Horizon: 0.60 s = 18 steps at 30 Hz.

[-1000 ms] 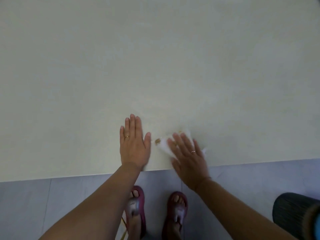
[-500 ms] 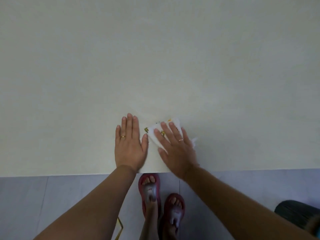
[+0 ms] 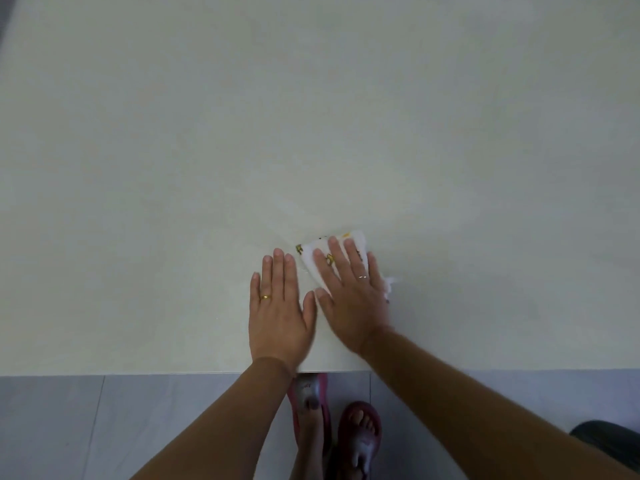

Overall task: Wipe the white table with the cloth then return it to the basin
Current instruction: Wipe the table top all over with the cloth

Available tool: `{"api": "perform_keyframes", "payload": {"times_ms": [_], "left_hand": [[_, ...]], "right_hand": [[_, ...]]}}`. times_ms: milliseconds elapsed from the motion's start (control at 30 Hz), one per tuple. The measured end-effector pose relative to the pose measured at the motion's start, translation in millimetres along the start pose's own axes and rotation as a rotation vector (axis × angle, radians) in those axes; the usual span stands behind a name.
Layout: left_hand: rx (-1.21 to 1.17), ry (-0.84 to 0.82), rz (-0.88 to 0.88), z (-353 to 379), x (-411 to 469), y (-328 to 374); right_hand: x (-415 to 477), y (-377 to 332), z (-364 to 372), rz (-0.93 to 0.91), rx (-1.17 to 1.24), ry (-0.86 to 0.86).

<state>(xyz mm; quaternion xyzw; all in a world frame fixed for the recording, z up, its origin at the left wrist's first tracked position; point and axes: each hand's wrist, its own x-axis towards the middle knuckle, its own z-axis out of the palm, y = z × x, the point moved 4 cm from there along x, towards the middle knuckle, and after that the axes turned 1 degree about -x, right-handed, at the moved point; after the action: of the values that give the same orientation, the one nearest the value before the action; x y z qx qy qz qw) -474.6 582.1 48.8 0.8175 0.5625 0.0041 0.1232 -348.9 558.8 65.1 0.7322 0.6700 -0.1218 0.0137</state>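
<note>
Cloth (image 3: 349,242) farther out, two hands flat

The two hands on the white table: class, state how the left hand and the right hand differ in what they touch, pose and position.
The left hand lies on bare table; the right hand presses on the cloth. The left hand's fingers point straight away from the person; the right hand's angle toward the left. The right hand reaches slightly farther from the table's near edge than the left. Both lie flat, palm down, and each wears a ring.
</note>
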Motion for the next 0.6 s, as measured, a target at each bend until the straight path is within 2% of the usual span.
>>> {"api": "perform_keyframes", "payload": {"times_ms": [67, 100, 133, 200, 267, 333, 400, 467, 533, 600], "left_hand": [[-0.009, -0.008, -0.001, -1, 0, 0], [-0.016, -0.009, -0.001, -1, 0, 0], [-0.021, -0.010, 0.000, -2, 0, 0], [-0.028, -0.014, 0.004, -2, -1, 1], [-0.024, -0.013, -0.001, -2, 0, 0], [-0.010, -0.022, -0.006, -1, 0, -1], [0.013, -0.040, 0.006, 1, -1, -1], [0.045, -0.061, 0.025, 1, -1, 0], [0.019, -0.051, 0.017, -2, -1, 1], [-0.041, -0.051, 0.008, -7, 0, 1]], "right_hand": [[4, 24, -5, -0.134, -0.075, 0.014], [9, 41, -7, -0.110, -0.105, 0.014], [15, 58, -9, -0.015, -0.094, 0.004], [24, 78, -11, 0.291, 0.014, 0.014], [32, 69, -10, 0.593, 0.136, 0.071], [40, 38, -7, 0.734, 0.180, 0.083], [44, -1, -1, 0.588, 0.130, 0.059], [40, -25, 1, 0.290, 0.104, 0.006], [38, -15, -4, 0.021, 0.059, -0.015], [42, 15, -9, -0.088, -0.050, 0.015]]}}
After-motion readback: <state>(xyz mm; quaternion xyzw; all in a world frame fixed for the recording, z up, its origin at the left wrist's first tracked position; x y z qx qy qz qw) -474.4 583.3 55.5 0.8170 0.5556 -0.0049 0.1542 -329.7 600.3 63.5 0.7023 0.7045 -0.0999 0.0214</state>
